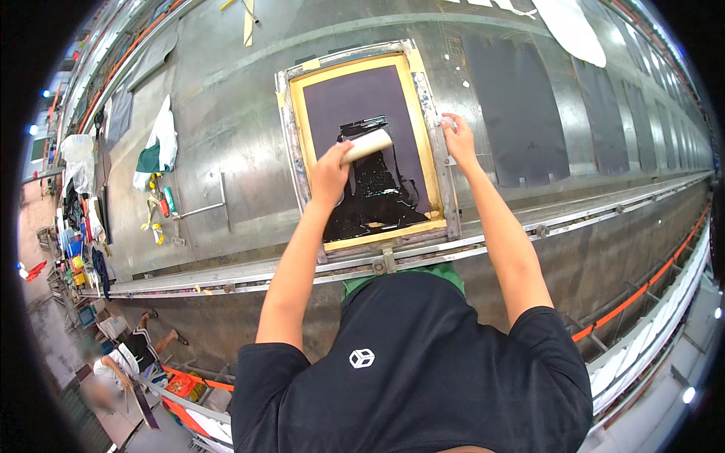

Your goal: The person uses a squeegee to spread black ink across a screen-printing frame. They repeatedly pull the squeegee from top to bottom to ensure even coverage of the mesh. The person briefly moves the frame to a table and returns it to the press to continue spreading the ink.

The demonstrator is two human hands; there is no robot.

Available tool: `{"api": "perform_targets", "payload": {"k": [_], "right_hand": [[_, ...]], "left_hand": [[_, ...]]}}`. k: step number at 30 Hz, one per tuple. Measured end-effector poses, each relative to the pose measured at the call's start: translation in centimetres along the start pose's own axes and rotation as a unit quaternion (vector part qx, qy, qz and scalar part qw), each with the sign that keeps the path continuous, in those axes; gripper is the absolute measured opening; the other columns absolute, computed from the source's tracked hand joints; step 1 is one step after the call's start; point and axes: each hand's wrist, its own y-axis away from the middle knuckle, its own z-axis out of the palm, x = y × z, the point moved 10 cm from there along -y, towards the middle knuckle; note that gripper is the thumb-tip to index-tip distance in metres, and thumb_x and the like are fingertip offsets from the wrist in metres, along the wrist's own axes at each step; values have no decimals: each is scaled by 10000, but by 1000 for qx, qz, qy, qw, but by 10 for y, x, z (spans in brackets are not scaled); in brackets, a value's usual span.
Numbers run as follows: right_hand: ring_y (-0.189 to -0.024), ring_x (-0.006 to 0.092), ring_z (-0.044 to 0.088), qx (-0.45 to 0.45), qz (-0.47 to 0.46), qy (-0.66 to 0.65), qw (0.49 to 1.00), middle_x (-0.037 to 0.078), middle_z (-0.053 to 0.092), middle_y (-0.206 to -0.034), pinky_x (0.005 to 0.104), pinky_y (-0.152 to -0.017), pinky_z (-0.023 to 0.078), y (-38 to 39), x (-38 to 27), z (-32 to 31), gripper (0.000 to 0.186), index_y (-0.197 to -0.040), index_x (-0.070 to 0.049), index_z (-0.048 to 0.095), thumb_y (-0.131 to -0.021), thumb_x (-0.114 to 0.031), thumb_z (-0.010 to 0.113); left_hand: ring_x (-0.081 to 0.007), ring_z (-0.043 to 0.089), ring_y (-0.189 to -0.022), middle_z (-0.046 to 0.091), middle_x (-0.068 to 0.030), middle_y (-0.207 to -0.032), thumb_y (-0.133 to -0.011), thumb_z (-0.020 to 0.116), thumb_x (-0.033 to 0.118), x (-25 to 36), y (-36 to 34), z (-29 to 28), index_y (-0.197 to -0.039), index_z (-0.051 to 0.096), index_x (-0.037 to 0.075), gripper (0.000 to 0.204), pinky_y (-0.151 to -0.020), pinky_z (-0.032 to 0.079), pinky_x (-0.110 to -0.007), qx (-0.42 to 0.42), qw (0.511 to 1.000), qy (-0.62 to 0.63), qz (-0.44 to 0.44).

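Head view: pale bar point(370, 145) juts rightward over the framed screen point(347, 94) from gripping left hand point(329, 175) (right hand point(458, 141) half-curled, hold unclear).

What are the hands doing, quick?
Left hand: closed, holding a pale bar.
Right hand: fingers bent beside the frame; can't tell if it's holding anything.

Head-worn fisheye, looking down over black shirt point(445, 377) at nearby rectangular frame point(418, 121); wide field spans long table point(226, 98).
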Motion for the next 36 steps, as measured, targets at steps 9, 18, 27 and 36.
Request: {"api": "perform_targets", "payload": {"k": [9,18,27,36], "right_hand": [[-619,71,481,13,-16,-85,996,-26,545,-693,273,-564,398,-3,-27,-12,214,-1141,-119,713,-1036,-275,613],[-552,18,373,-37,-31,-247,968,-74,431,-648,218,-472,271,47,-96,-34,224,-1144,-98,670,-1067,-283,570],[-587,13,342,-92,-88,-304,944,-91,406,-699,190,-496,248,75,-174,-41,211,-1209,-81,660,-1062,-211,582],[-554,20,297,-149,-107,-313,932,-88,324,-678,206,-508,240,123,-313,12,382,-1391,-74,593,-1062,-267,571]], "left_hand": [[-331,593,-1301,672,-114,-1321,-752,572,-164,63,147,3,-1221,677,61,530,-1020,532,-426,-10,999,-6,43],[-229,599,-1290,671,-144,-1351,-852,735,-15,4,204,-53,-1254,674,-32,407,-1077,464,-356,125,920,265,-261],[-164,627,-1141,686,-89,-1239,-906,785,219,-87,196,-66,-1288,613,-25,484,-999,464,-323,155,726,586,-325],[-149,682,-983,718,-72,-1122,-872,819,220,-55,258,-249,-1192,661,-20,430,-914,515,-302,327,680,600,-266]]}}
